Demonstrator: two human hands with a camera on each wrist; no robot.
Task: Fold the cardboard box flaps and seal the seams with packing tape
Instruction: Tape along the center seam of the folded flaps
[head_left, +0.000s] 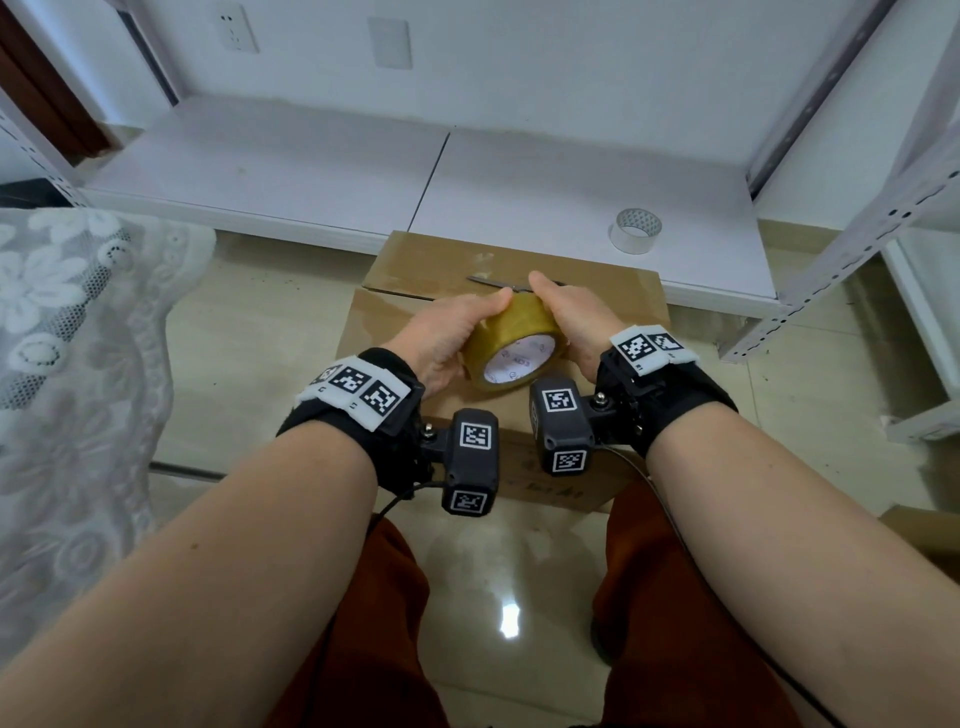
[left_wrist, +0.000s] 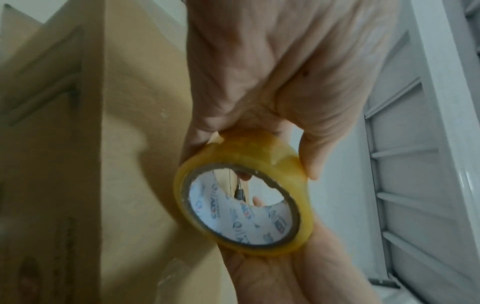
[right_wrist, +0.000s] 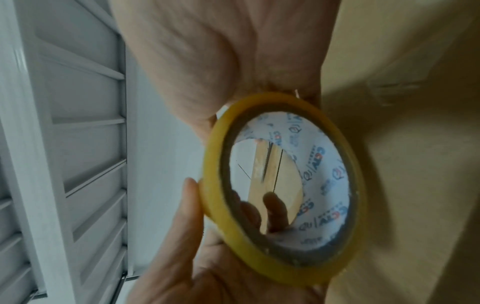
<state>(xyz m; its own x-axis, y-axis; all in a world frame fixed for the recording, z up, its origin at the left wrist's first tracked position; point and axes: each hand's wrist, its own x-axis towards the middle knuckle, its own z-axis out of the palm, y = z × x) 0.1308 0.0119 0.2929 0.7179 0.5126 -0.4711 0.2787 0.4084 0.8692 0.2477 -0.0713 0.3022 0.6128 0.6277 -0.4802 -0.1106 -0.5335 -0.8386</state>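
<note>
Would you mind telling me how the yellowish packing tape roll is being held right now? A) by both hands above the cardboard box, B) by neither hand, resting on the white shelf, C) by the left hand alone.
A: the left hand and right hand both grip the packing tape roll above the cardboard box.

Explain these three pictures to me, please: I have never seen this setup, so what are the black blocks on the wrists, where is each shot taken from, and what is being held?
No machine here: a person works bare-handed. The top picture comes from a head camera looking down. The black blocks are wrist cameras; they took the other two close-ups. The left hand and right hand together grip a yellowish tape roll, fingers curled round its rim, above a closed cardboard box on the tiled floor. Something thin and metallic, perhaps scissors, lies on the box. A second, clear tape roll stands on the low white platform behind.
</note>
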